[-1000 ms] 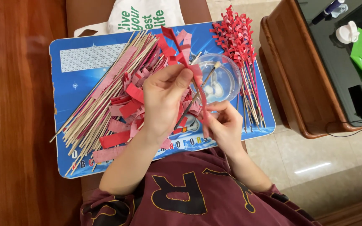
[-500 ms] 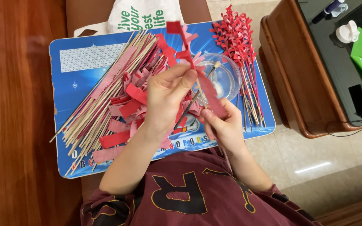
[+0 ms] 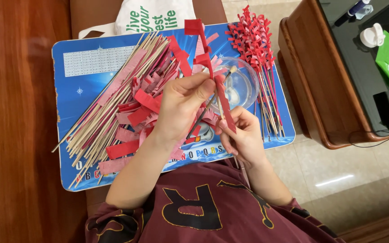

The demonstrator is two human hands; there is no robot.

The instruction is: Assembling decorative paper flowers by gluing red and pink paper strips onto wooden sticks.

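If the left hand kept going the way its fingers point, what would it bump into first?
Probably the red paper strip on the thin stick it is already pinching. Past that, the left hand points toward the clear bowl, though height above the bowl is hard to judge.

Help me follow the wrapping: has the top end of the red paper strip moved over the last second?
Yes. The red paper strip has swung its top rightward, toward the clear bowl.
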